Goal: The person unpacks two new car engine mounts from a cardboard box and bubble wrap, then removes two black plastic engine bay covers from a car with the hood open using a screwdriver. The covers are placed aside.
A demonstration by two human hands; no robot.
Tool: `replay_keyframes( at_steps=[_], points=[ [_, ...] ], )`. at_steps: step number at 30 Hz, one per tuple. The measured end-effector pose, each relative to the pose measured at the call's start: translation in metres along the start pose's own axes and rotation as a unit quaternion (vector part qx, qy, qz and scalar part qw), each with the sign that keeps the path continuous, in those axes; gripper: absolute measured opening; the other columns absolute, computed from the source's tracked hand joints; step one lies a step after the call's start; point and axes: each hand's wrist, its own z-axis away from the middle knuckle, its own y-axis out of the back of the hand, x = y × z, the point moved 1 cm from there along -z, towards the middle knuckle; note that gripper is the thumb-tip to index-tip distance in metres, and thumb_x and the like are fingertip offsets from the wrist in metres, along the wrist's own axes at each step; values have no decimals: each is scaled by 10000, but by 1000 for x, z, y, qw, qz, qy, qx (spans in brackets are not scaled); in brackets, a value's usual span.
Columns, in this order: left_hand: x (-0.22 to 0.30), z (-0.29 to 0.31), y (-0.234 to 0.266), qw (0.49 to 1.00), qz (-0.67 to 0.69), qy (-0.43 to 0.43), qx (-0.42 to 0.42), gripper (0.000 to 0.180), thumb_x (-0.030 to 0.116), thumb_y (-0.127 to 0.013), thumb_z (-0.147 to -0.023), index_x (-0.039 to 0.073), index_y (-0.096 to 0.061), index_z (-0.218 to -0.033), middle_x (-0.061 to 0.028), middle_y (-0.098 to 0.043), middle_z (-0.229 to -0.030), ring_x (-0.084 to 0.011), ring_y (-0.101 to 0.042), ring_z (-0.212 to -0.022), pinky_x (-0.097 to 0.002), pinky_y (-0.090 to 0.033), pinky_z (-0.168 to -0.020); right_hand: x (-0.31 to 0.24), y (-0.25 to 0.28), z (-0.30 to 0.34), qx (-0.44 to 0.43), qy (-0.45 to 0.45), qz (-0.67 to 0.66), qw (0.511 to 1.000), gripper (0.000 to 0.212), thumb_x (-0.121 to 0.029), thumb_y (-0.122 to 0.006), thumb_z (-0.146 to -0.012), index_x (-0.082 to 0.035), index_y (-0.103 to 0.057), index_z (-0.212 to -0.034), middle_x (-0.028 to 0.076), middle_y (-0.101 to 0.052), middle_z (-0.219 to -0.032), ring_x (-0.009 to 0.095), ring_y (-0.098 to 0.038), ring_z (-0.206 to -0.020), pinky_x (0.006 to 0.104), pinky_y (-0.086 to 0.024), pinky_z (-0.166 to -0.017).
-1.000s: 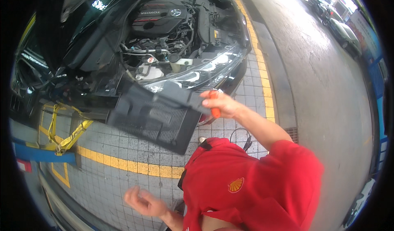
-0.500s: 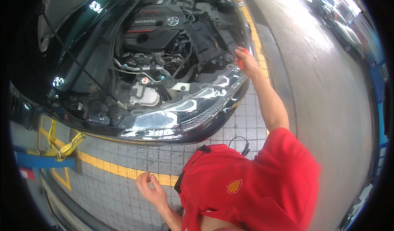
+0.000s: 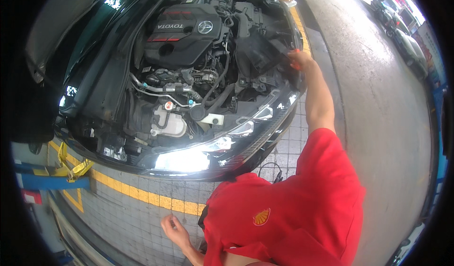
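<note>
A black car (image 3: 203, 79) surrounds the engine cover (image 3: 177, 29). Right of that cover is a flat dark panel (image 3: 259, 54), tilted. Well below the cover, the left hand (image 3: 175, 230) hangs half curled, nothing visible in it. Farther right of the cover, the right hand (image 3: 303, 59) is closed around an orange piece (image 3: 296, 67) at the panel's outer edge.

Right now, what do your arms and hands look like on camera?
The right arm has a short red sleeve; the left sleeve can't be made out. The left hand and right hand show no gloves or wristwear. The red shirt bears a yellow emblem.
</note>
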Motion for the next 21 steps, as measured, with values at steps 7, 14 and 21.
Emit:
replay_keyframes(
  at_steps=[7, 14, 21],
  points=[
    [21, -23, -5, 999, -25, -29, -38, 137, 42, -664, -1052, 10, -708, -1178, -147, -672, -1210, -313, -670, -1068, -399, -563, -787, 5, -5, -47, 123, 107, 454, 876, 247, -222, -753, -988, 13, -776, -1060, 177, -792, -947, 333, -789, -822, 446, -624, -690],
    [33, -36, -7, 998, -26, -26, -52, 135, 26, -657, -1048, 14, -709, -1172, -149, -667, -1224, -315, -666, -1089, -404, -568, -807, 8, -16, -37, 193, 84, 432, 877, 400, -262, -646, -999, -51, -765, -1317, 230, -723, -1397, 404, -694, -1314, 493, -551, -1101],
    [35, -33, -6, 997, -23, -43, -56, 150, 4, -641, -1042, 8, -706, -1177, -150, -662, -1232, -308, -662, -1089, -392, -563, -795, 16, -19, -37, 229, 118, 441, 860, 370, -251, -594, -1025, -53, -772, -1282, 228, -647, -1447, 452, -697, -1270, 528, -562, -1073]
  ],
)
